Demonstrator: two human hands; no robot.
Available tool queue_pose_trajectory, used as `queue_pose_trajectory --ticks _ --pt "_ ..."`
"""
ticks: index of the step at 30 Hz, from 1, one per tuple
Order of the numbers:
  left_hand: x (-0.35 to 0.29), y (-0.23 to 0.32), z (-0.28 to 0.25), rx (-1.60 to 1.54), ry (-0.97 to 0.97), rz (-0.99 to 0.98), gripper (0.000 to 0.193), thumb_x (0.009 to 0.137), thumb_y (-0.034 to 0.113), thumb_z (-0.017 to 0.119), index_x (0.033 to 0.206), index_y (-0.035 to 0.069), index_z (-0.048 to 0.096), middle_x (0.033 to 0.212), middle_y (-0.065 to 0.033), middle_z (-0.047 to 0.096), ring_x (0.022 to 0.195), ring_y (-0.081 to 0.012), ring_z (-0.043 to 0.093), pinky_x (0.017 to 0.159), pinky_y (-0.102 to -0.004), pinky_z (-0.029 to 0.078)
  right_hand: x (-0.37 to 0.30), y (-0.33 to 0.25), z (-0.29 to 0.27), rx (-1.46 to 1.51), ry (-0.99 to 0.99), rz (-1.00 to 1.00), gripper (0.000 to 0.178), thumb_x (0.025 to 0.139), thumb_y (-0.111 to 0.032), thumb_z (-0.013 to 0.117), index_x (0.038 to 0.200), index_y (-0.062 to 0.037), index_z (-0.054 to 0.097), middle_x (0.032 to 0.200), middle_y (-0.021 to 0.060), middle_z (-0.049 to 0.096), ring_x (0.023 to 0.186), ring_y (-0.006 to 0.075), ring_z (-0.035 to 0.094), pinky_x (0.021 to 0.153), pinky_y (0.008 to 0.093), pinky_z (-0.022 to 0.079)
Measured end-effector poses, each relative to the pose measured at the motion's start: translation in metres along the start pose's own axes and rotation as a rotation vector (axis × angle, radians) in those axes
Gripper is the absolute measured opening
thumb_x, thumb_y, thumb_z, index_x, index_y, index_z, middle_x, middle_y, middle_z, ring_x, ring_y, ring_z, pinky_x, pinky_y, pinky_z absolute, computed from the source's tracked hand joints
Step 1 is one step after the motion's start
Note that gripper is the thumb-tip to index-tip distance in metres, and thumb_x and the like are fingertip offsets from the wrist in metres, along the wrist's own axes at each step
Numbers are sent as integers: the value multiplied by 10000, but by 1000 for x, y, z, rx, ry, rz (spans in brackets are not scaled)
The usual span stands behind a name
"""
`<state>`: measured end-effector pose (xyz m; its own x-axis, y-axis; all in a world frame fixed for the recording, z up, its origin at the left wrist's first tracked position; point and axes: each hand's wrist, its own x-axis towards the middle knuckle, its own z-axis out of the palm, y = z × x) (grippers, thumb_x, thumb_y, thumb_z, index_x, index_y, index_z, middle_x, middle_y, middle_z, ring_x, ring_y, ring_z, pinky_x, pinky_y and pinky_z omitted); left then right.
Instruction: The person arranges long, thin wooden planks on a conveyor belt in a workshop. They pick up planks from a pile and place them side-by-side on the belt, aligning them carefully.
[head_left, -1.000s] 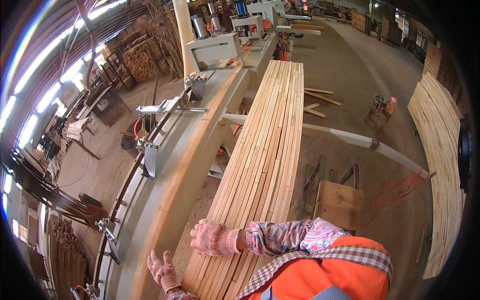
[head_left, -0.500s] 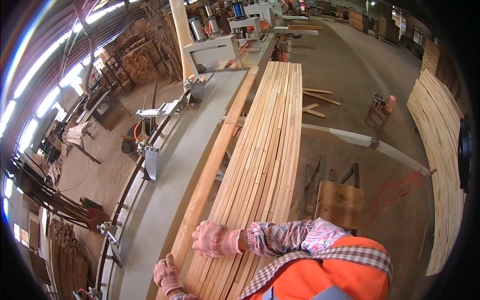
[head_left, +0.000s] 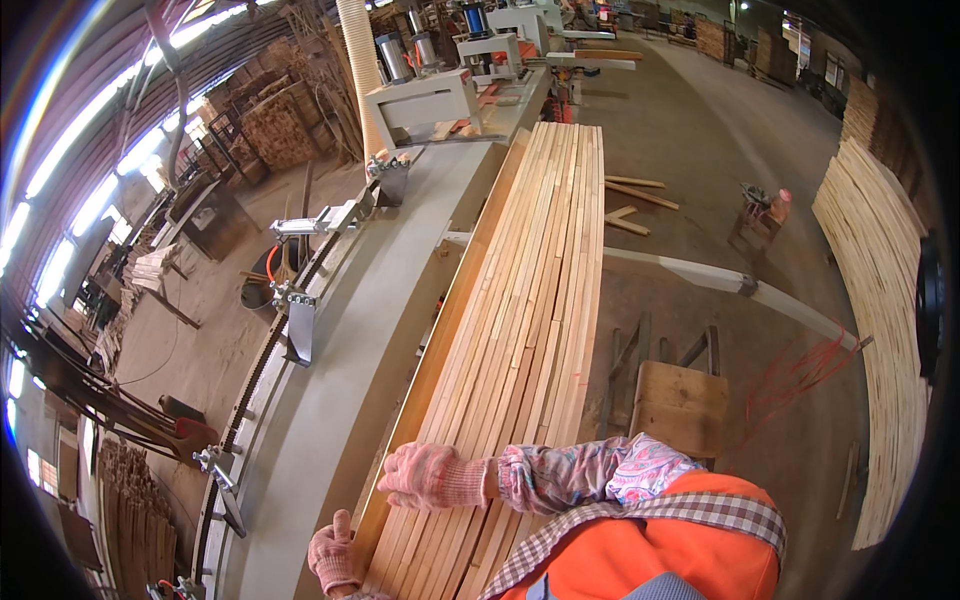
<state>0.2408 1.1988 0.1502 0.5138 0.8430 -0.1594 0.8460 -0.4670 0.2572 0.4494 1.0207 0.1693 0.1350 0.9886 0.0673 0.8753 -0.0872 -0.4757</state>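
Note:
A long wooden board (head_left: 436, 360) stands tilted on its edge along the left side of a bundle of narrow wooden strips (head_left: 530, 320). My right hand (head_left: 425, 477), in a pink knitted glove, has its fingers curled over the board's upper edge near its close end. Lower down, my left hand (head_left: 333, 553), gloved alike, is closed at the board's left side with the thumb pointing up; its fingertips are partly hidden. Beside the board runs the smooth grey machine bed (head_left: 310, 400).
Metal clamps (head_left: 300, 325) line the bed's left rail, and a grey machine head (head_left: 425, 105) spans its far end. To the right stand a wooden stool (head_left: 680, 400) and a tall stack of strips (head_left: 875, 330). A pale beam (head_left: 690, 268) crosses beyond the stool.
The board has turned from lying flat up onto its edge and shifted right, against the bundle. Both hands have moved only slightly with it.

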Motion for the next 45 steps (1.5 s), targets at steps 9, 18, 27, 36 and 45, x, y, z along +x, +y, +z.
queue_pose_trajectory --ticks 9,18,27,36,45 --pt "-38 37 -22 -347 -421 116 557 900 568 502 880 54 717 675 -62 619 679 -182 580 696 -366 475 -9 11 25 -12 364 -115 344 879 -354 641 1140 -134 674 1146 71 601 1143 267 559 928 419 506" --pt "-38 40 -19 -435 -433 170 444 900 462 503 872 57 682 708 -29 600 693 -131 529 690 -338 466 -6 11 29 -79 305 -123 357 878 -383 638 1151 -155 669 1228 65 585 1193 253 528 951 414 478" --pt "-46 56 -31 -509 -525 214 278 896 278 471 771 61 589 678 50 456 671 -66 387 608 -268 393 -4 12 33 -136 393 -214 266 876 -360 627 1040 -155 668 1089 38 584 1074 227 550 870 392 493" --pt "-47 48 -20 -460 -408 132 499 930 491 496 903 26 673 751 -61 639 720 -150 543 715 -351 478 -3 3 15 -295 70 -43 410 925 -464 558 1219 -190 642 1308 68 577 1270 243 482 1088 432 311" --pt "-44 44 -15 -433 -393 272 428 953 426 482 856 41 640 693 -78 575 685 -139 506 681 -350 469 1 -6 -8 -297 -180 47 450 958 -521 481 1276 -234 619 1287 50 609 1251 209 498 1095 405 271"
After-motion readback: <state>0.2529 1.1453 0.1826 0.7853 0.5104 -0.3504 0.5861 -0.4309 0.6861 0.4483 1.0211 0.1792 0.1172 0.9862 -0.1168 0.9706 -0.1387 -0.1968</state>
